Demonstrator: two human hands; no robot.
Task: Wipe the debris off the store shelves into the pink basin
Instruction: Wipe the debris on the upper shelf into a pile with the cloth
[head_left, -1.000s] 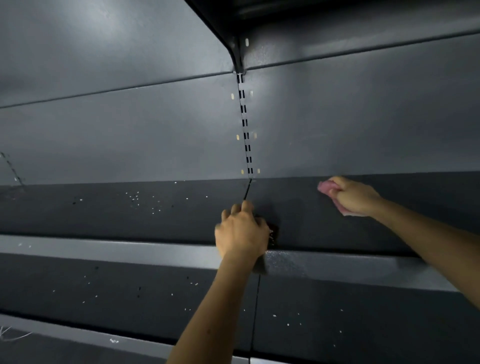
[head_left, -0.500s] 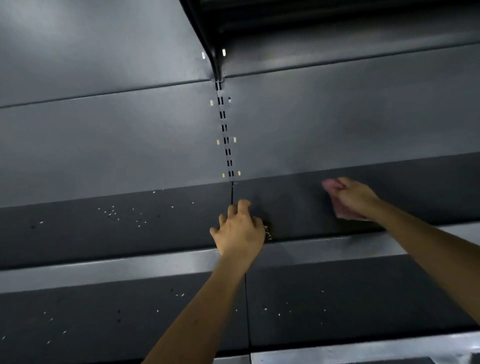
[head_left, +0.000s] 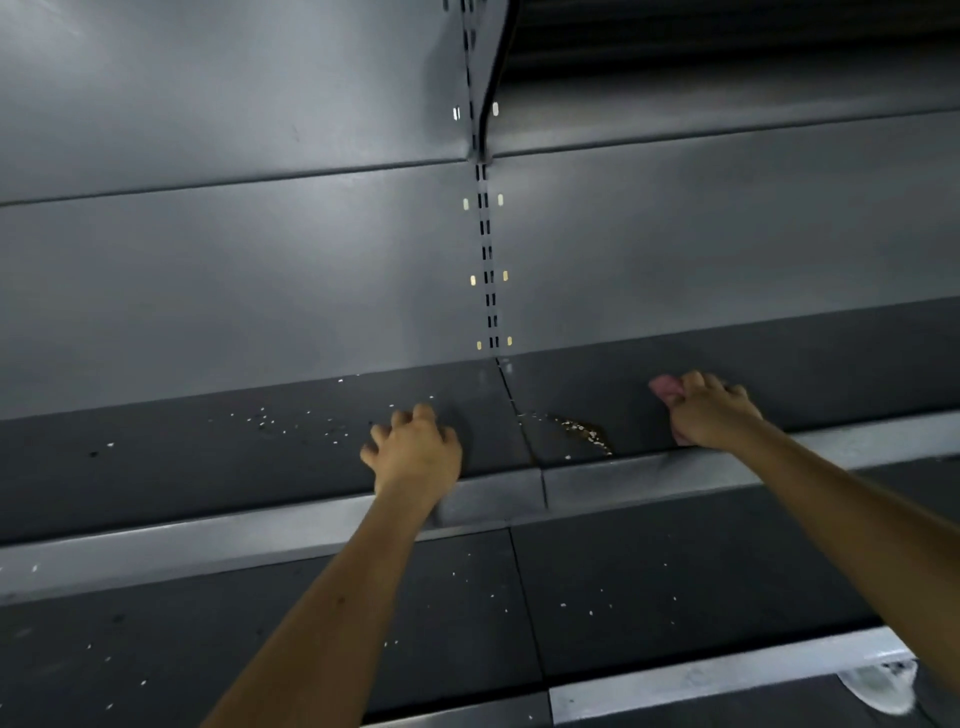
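Dark grey store shelves fill the head view. On the upper shelf (head_left: 156, 467), my right hand (head_left: 711, 410) is closed around a pink cloth (head_left: 665, 387), pressed on the shelf right of the centre seam. Just left of that hand lies a small heap of brownish and white debris (head_left: 584, 431) near the seam. My left hand (head_left: 415, 452) rests palm down on the shelf left of the seam, fingers spread, holding nothing. White crumbs (head_left: 291, 421) are scattered further left. No pink basin is in view.
A lower shelf (head_left: 649, 587) carries scattered white specks. Each shelf has a pale grey front lip (head_left: 208, 540). A slotted upright (head_left: 488, 280) runs up the back panel. At the bottom right edge sits a whitish object (head_left: 883, 680).
My left hand has slid left off the seam, uncovering the debris heap it covered. My right hand with the cloth has stayed right of the seam. The camera has shifted, moving the upright rightward.
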